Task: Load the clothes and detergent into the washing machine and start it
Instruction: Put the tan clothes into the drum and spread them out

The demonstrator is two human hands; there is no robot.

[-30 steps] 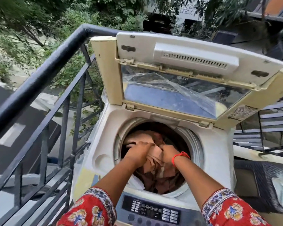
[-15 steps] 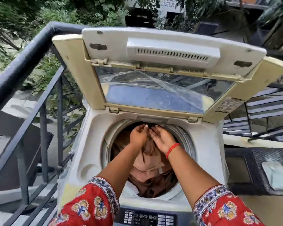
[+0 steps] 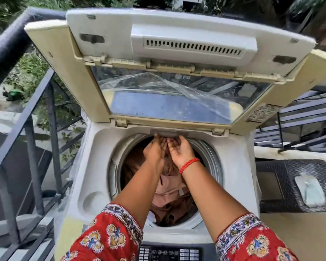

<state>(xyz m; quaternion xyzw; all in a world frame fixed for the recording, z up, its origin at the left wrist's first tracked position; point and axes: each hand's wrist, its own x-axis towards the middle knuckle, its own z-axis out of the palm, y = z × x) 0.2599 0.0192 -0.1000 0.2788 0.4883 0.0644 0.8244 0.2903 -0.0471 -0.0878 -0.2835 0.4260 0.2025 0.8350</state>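
The top-loading washing machine (image 3: 94,166) stands with its lid (image 3: 177,53) propped upright. Inside the drum (image 3: 211,161) lies the heap of brown and peach clothes (image 3: 169,191), which a second ago both hands were pressing down. Now they have let go and risen to the back rim. The left hand (image 3: 154,150) and right hand (image 3: 179,149) reach side by side, fingers extended, holding nothing, fingertips touching the small grey drawer front (image 3: 167,133) under the hinge. Loading looks finished; I judge the detergent step is next. The control panel (image 3: 169,253) sits untouched at the front.
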